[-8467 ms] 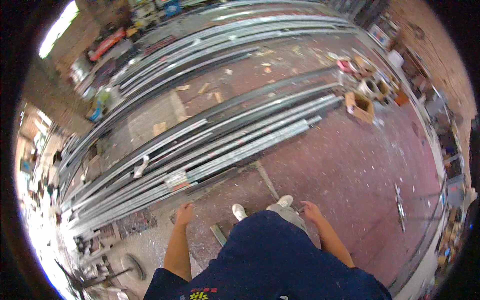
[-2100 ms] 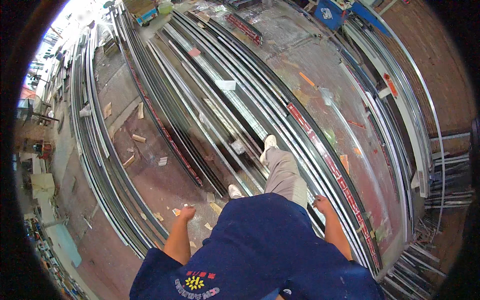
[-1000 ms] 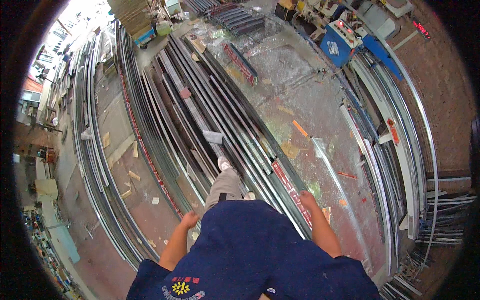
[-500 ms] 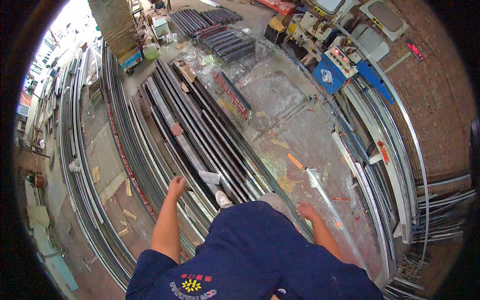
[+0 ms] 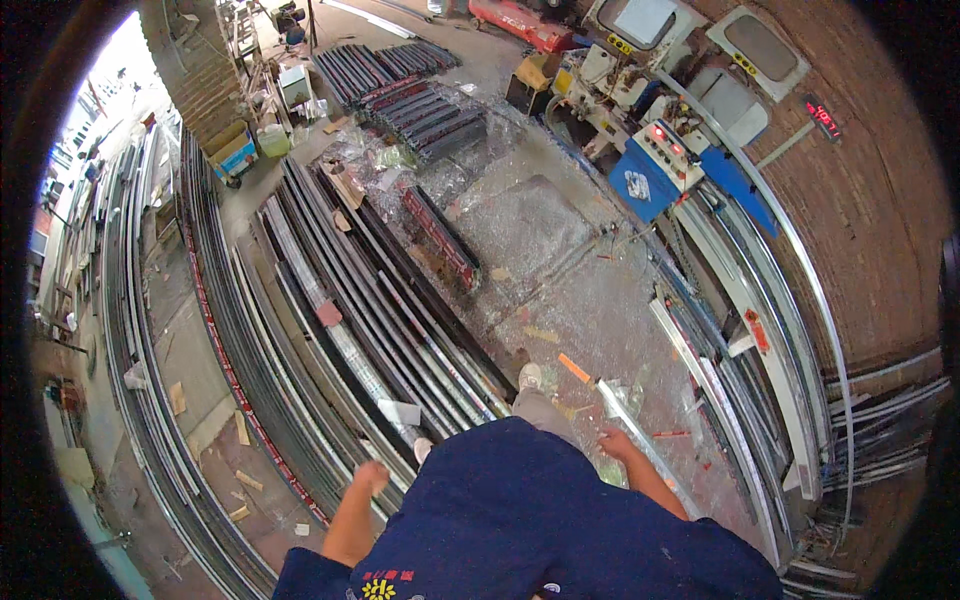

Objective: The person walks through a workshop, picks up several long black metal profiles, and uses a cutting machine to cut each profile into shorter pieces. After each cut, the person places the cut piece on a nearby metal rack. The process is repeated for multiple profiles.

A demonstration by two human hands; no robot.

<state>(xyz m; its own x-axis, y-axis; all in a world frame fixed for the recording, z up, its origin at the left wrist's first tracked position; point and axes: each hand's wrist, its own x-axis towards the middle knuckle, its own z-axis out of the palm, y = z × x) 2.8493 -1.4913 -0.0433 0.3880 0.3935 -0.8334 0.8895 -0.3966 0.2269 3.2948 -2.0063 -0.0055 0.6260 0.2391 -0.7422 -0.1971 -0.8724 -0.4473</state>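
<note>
My left hand (image 5: 371,478) hangs low at my left side, fingers curled in and nothing seen in them. Below it run long metal profiles (image 5: 345,360), laid lengthwise in a dark and silvery bundle. On the other side, my right hand (image 5: 617,443) hangs loose with its fingers partly apart, holding nothing that I can see. It is nearest to a pale metal strip (image 5: 640,432) on the floor. A white slip of paper (image 5: 400,412) and a reddish piece (image 5: 328,313) lie on the bundle.
My shoe (image 5: 530,377) is on the floor right of the bundle. Ahead lies a short stack of dark profiles (image 5: 440,236). A blue machine (image 5: 640,180) with a control panel stands at the right, beside long white beams (image 5: 735,290). More profiles (image 5: 140,340) run along the left.
I have stepped forward, and one foot now shows ahead of my body. The bundle and machine have shifted in view. My left hand has swung back; my right hangs by my side.
</note>
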